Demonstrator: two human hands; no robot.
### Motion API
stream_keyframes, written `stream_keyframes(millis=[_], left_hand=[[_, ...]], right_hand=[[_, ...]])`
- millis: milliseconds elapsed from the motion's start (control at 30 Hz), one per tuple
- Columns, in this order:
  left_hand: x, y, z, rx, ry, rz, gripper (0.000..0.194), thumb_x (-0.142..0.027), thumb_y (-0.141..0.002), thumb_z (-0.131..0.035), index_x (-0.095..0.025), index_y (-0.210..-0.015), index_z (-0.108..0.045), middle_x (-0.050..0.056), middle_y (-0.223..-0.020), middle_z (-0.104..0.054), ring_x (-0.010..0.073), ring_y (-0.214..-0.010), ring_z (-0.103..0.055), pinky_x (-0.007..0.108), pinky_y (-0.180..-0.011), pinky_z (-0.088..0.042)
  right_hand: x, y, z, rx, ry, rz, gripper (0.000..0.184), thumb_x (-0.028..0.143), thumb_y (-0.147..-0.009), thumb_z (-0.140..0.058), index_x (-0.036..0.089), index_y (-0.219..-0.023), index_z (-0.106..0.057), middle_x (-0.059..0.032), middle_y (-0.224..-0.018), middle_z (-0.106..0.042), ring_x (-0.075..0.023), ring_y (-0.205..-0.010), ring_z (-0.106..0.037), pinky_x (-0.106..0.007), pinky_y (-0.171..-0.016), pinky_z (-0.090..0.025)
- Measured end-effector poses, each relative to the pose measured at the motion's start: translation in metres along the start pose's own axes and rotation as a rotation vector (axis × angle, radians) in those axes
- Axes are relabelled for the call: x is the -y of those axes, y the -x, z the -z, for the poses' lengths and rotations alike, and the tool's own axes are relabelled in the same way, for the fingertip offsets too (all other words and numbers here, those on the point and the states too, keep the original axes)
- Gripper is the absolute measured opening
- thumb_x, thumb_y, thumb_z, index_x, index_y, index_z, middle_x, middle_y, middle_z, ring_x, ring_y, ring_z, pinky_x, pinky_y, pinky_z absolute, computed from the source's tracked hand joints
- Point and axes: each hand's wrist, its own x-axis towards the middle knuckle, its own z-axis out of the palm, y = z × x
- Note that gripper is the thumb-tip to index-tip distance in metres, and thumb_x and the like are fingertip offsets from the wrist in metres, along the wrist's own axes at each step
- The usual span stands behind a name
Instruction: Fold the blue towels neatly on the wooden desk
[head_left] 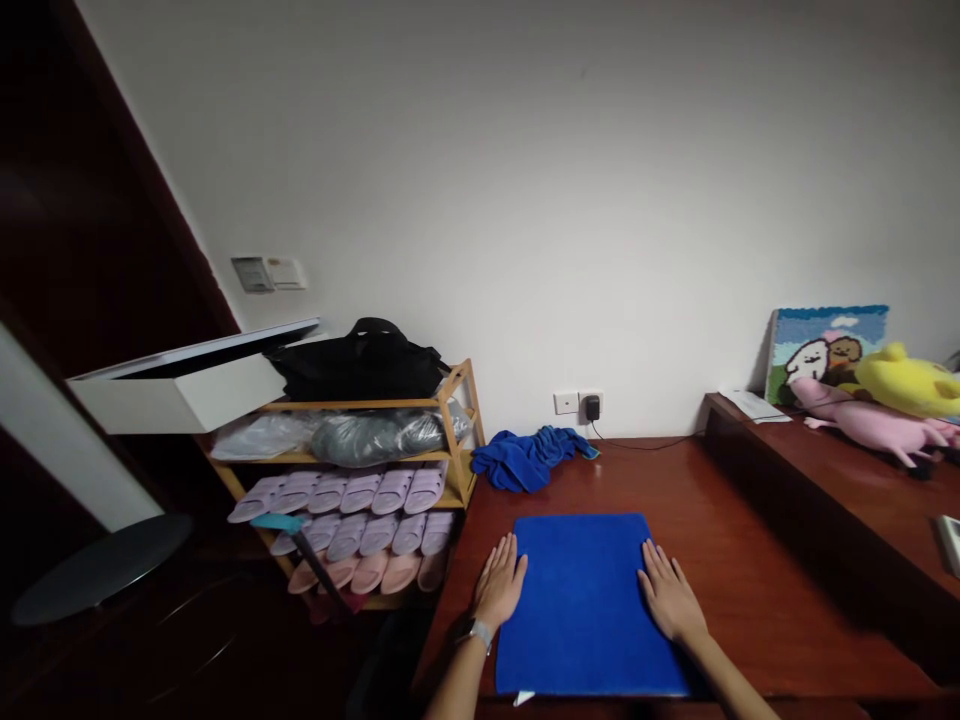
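Observation:
A blue cloth point(585, 605) lies spread flat on the reddish-brown wooden table point(757, 590), with a small white tag at its near left edge. My left hand point(500, 583) rests flat at the cloth's left edge, fingers stretched out, a pale band on the wrist. On the opposite side, my right hand point(670, 592) lies palm down over the right edge, its fingers apart. Neither hand grips anything. Farther back, by the wall, sits a crumpled blue cloth point(525, 458).
Left of the table stands a wooden shoe rack point(463, 440) with several slippers and a black bag point(364, 362) on top. A black plug point(592, 407) with a cable is in the wall. Plush toys point(874, 418) lie on the raised surface at right.

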Motion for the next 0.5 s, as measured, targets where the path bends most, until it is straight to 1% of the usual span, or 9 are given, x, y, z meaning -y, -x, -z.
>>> stream_keyframes(millis=[67,133,200,300,367,400,433,467,500], left_hand=[[-0.014,-0.001,0.002,-0.051,0.006,0.018,0.069,-0.049,-0.109,-0.017,-0.014,-0.167,-0.029,0.011,-0.172,-0.031,0.0247,-0.161,-0.026,0.048,-0.132,-0.027],[-0.043,0.000,-0.001,-0.099,0.027,-0.014,0.068,-0.048,-0.110,-0.015,-0.014,-0.167,-0.029,0.010,-0.173,-0.031,0.0247,-0.161,-0.026,0.048,-0.133,-0.026],[-0.087,0.004,-0.010,-0.093,0.067,-0.121,0.069,-0.049,-0.110,-0.013,-0.014,-0.167,-0.031,0.009,-0.173,-0.031,0.0237,-0.161,-0.026,0.047,-0.133,-0.026],[-0.160,0.013,-0.030,-0.027,0.135,-0.334,0.070,-0.053,-0.109,-0.014,-0.018,-0.168,-0.029,0.006,-0.174,-0.030,0.0225,-0.162,-0.025,0.046,-0.134,-0.025],[-0.194,0.019,-0.042,0.040,0.170,-0.373,0.073,-0.055,-0.108,-0.012,-0.016,-0.167,-0.030,0.007,-0.174,-0.030,0.0221,-0.162,-0.024,0.044,-0.134,-0.024],[-0.202,0.021,-0.046,0.063,0.178,-0.369,0.074,-0.057,-0.108,-0.011,-0.015,-0.167,-0.030,0.008,-0.174,-0.030,0.0223,-0.162,-0.024,0.044,-0.134,-0.023],[-0.205,0.022,-0.048,0.072,0.180,-0.351,0.076,-0.057,-0.108,-0.011,-0.014,-0.167,-0.031,0.009,-0.174,-0.030,0.0227,-0.162,-0.024,0.044,-0.135,-0.022],[-0.201,0.023,-0.048,0.068,0.174,-0.325,0.077,-0.058,-0.107,-0.010,-0.014,-0.166,-0.032,0.009,-0.174,-0.030,0.0232,-0.162,-0.023,0.045,-0.135,-0.021],[-0.192,0.023,-0.046,0.055,0.161,-0.293,0.077,-0.058,-0.107,-0.009,-0.013,-0.166,-0.032,0.009,-0.174,-0.030,0.0237,-0.162,-0.023,0.046,-0.135,-0.021]], right_hand=[[0.002,0.000,0.004,-0.002,-0.023,0.005,0.073,0.047,-0.105,-0.016,0.010,-0.168,-0.022,-0.0069,-0.175,-0.023,-0.0228,-0.163,-0.018,-0.045,-0.134,-0.014],[0.003,0.000,0.007,-0.004,-0.037,0.010,0.073,0.048,-0.105,-0.016,0.011,-0.168,-0.023,-0.0072,-0.175,-0.023,-0.0228,-0.163,-0.018,-0.045,-0.134,-0.014],[0.002,0.000,0.008,-0.002,-0.033,0.012,0.073,0.046,-0.105,-0.014,0.009,-0.167,-0.023,-0.0077,-0.175,-0.023,-0.0228,-0.163,-0.018,-0.045,-0.134,-0.014],[0.000,0.000,0.006,0.002,-0.005,0.023,0.072,0.044,-0.105,-0.015,0.009,-0.167,-0.024,-0.0081,-0.175,-0.023,-0.0233,-0.163,-0.019,-0.045,-0.133,-0.015],[-0.002,0.000,0.003,-0.005,0.009,0.039,0.071,0.043,-0.104,-0.018,0.012,-0.167,-0.027,-0.0078,-0.175,-0.025,-0.0235,-0.163,-0.021,-0.045,-0.133,-0.016],[-0.003,-0.001,0.002,-0.010,0.013,0.044,0.070,0.043,-0.104,-0.019,0.013,-0.167,-0.028,-0.0075,-0.175,-0.025,-0.0236,-0.162,-0.021,-0.045,-0.133,-0.017],[-0.004,-0.001,0.002,-0.014,0.013,0.046,0.070,0.043,-0.104,-0.020,0.013,-0.167,-0.028,-0.0074,-0.175,-0.026,-0.0236,-0.162,-0.021,-0.045,-0.133,-0.017],[-0.004,-0.001,0.001,-0.014,0.013,0.043,0.070,0.043,-0.104,-0.019,0.012,-0.167,-0.027,-0.0074,-0.175,-0.026,-0.0236,-0.162,-0.021,-0.045,-0.133,-0.017],[-0.003,-0.001,0.001,-0.012,0.011,0.039,0.071,0.043,-0.105,-0.017,0.011,-0.167,-0.026,-0.0075,-0.174,-0.025,-0.0235,-0.163,-0.021,-0.045,-0.133,-0.016]])
